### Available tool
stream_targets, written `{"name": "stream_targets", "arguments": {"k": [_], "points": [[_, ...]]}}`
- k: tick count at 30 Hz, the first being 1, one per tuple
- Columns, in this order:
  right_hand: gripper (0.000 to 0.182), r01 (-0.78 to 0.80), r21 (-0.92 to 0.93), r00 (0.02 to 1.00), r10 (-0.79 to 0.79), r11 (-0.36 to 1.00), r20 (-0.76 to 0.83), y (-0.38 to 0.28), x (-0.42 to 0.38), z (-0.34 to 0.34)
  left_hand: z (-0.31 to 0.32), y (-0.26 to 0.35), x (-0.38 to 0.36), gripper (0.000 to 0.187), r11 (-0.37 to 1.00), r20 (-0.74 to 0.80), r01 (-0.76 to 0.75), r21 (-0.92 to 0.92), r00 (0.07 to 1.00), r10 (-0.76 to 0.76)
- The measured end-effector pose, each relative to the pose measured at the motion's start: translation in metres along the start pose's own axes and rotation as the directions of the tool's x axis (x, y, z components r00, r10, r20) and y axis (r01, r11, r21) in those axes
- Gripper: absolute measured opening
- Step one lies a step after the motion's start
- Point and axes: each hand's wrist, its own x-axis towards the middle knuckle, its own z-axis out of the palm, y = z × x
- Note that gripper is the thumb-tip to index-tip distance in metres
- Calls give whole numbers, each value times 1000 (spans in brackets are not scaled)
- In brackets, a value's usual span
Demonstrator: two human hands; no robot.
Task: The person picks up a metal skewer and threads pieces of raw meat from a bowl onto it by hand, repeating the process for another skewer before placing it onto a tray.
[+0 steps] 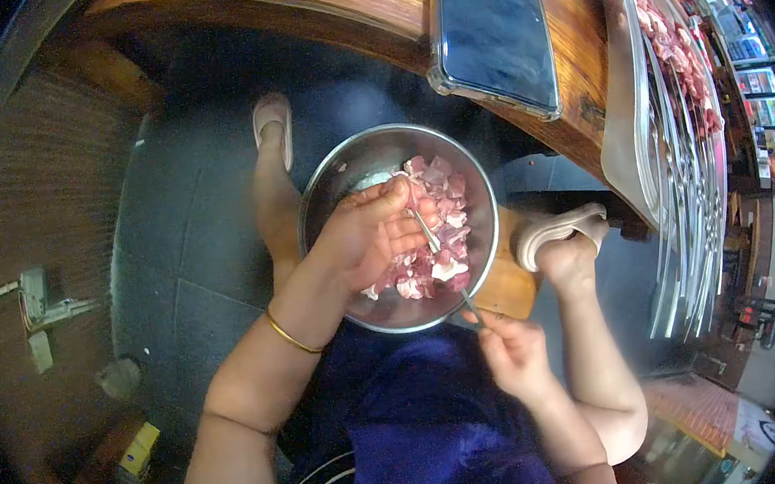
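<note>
A round metal bowl (322,188) rests between my knees, with many chunks of raw meat (440,181) in it. Over the bowl, my left hand (370,234) is palm up, its thumb and fingers closed around what looks like a small piece of meat; part of it is hidden. My right hand (517,353) grips the near end of a thin metal skewer (428,231) at the bowl's lower right rim. A chunk of meat (458,283) sits on or against the skewer near that rim. The skewer's far end reaches toward my left fingers.
A phone (493,26) lies at the edge of the wooden table (327,0). Right of it, a tray (627,158) holds several metal skewers (681,242) loaded with meat (675,46). A wooden stool (508,286) shows beside the bowl. My feet are on the dark tiled floor (192,251).
</note>
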Motion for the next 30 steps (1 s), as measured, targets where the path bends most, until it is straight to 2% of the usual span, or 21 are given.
{"name": "stream_targets", "arguments": {"k": [5, 8, 12, 14, 16, 18, 21, 24, 30], "points": [[26, -46, 67, 999, 46, 997, 2, -4, 3, -1, 9, 6, -2, 16, 999, -7, 38, 3, 999, -38], [26, -61, 88, 998, 63, 994, -12, -1, 6, 3, 15, -2, 3, 22, 998, -7, 32, -47, 999, -32], [26, -52, 91, 997, 57, 995, -55, -5, 11, 3, 29, -8, 4, 34, 997, 17, -74, -17, 997, 74], [26, 64, 31, 994, -61, 997, -93, 2, 11, 4, 29, -13, 3, 38, 987, 54, -152, -60, 986, 155], [26, 79, -20, 994, -80, 997, -75, 2, 8, 3, 24, -13, 3, 36, 967, 18, -238, -92, 971, 240], [27, 0, -60, 1000, 0, 998, -6, -5, 5, 1, 28, -8, 0, 31, 944, -58, -317, -91, 948, 313], [27, 37, -62, 999, -38, 997, -11, -2, 1, 6, 21, -9, 3, 25, 953, -127, -304, 15, 945, 303], [28, 13, -83, 1000, -12, 997, 7, -5, -2, 5, 14, -11, 6, 21, 960, 7, -280, -28, 960, 280], [27, 34, -15, 999, -35, 999, -33, -2, -5, 8, 21, -9, 0, 20, 971, -49, -231, 64, 971, 234]]}}
